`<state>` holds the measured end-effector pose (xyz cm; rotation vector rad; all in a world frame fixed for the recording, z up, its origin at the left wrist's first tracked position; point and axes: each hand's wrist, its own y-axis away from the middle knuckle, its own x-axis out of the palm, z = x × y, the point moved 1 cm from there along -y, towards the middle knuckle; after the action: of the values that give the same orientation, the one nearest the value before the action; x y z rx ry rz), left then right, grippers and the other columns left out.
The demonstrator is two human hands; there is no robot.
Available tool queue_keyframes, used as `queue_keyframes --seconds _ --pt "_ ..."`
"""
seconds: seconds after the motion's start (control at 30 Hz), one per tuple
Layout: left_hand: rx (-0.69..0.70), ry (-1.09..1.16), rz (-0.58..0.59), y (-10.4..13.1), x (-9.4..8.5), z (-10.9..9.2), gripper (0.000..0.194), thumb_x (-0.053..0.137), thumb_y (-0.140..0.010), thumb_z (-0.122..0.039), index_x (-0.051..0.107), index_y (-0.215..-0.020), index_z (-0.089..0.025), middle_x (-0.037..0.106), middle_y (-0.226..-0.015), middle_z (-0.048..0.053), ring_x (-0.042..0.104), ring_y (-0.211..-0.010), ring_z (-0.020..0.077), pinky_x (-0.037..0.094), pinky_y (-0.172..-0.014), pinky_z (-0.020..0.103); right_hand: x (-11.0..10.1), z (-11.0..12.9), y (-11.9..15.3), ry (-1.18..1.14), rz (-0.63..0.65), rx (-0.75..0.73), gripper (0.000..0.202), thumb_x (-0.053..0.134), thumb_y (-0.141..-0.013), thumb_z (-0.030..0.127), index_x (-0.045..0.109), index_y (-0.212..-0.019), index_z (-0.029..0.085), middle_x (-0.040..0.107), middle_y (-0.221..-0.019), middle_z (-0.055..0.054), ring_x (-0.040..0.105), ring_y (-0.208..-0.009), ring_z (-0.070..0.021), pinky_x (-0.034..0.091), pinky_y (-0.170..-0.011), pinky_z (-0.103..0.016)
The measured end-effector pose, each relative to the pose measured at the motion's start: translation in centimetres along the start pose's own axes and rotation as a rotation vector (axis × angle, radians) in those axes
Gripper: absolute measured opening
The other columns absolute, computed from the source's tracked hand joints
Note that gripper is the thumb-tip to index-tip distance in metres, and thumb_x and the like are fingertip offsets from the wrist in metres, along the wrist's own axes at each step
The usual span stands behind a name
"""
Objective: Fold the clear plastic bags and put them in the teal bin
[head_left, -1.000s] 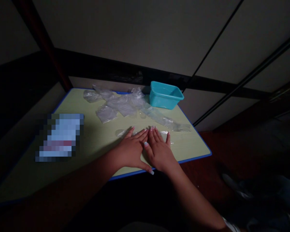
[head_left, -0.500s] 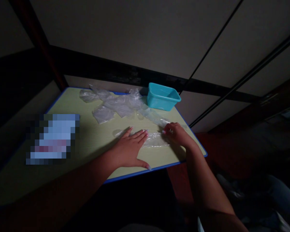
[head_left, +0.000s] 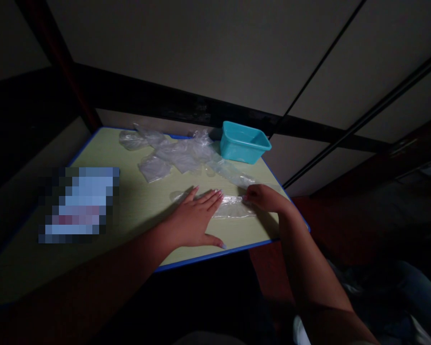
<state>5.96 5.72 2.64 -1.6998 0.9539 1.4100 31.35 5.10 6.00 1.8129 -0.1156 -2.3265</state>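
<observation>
A clear plastic bag (head_left: 233,209) lies flat near the front edge of the table. My left hand (head_left: 196,218) rests spread on it, fingers apart and thumb stretched toward the blue edge. At the bag's upper right part, my right hand (head_left: 260,197) is closed, its fingertips pinching the plastic. Beyond the hands lie several crumpled clear bags (head_left: 179,153), and one long strip of clear plastic (head_left: 233,173) reaches toward my right hand.
A turquoise bin (head_left: 242,146) stands at the table's back right corner. To the left lies a blurred, pixelated flat object (head_left: 82,201). The pale table (head_left: 136,203) has a blue edge, with a panelled wall (head_left: 187,52) behind it.
My right hand has curled more and turned slightly at the bag's edge. My left hand stays spread in nearly the same place. The view has shifted a little.
</observation>
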Motion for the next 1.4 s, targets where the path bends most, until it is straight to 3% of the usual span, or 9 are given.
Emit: queue_keyframes --seconds 0.23,0.4,0.67,1.4 --pt "0.032 -0.007 -0.031 -0.03 0.26 0.25 0.096 0.033 -0.074 -0.081 0.023 -0.147 -0.020 0.019 -0.154 0.010 0.017 -0.142 0.0285 -0.002 -0.113 0.051 -0.29 0.31 0.06 0.027 0.004 0.053 0.014 0.055 -0.078 0.025 0.060 -0.069 0.016 0.057 -0.062 -0.001 0.046 -0.056 -0.0115 0.030 -0.052 -0.024" --pt "0.010 0.004 -0.012 -0.02 0.24 0.15 0.091 0.034 -0.078 -0.078 0.025 -0.147 -0.019 0.019 -0.154 0.011 0.018 -0.141 0.0268 0.001 -0.113 0.050 -0.37 0.39 0.05 0.067 -0.024 0.093 0.007 0.057 -0.073 0.019 0.062 -0.069 0.016 0.059 -0.064 -0.001 0.046 -0.056 -0.0115 0.030 -0.051 -0.023" --pt "-0.013 -0.007 -0.007 0.01 0.27 0.05 0.091 0.034 -0.079 -0.077 0.025 -0.147 -0.018 0.019 -0.154 0.013 0.016 -0.142 0.0279 0.004 -0.113 0.050 -0.21 0.14 -0.04 0.061 -0.039 0.083 0.009 0.054 -0.075 0.019 0.062 -0.077 0.016 0.064 -0.073 -0.004 0.050 -0.061 -0.0128 0.032 -0.055 -0.023" --pt "-0.071 -0.026 0.015 0.03 -0.04 -0.42 0.089 0.036 -0.081 -0.072 0.027 -0.146 -0.012 0.020 -0.152 0.016 0.017 -0.141 0.0291 0.005 -0.112 0.053 0.35 0.97 0.08 0.036 -0.117 0.146 0.007 0.053 -0.078 0.017 0.060 -0.076 0.017 0.064 -0.072 -0.004 0.048 -0.060 -0.0136 0.030 -0.055 -0.024"
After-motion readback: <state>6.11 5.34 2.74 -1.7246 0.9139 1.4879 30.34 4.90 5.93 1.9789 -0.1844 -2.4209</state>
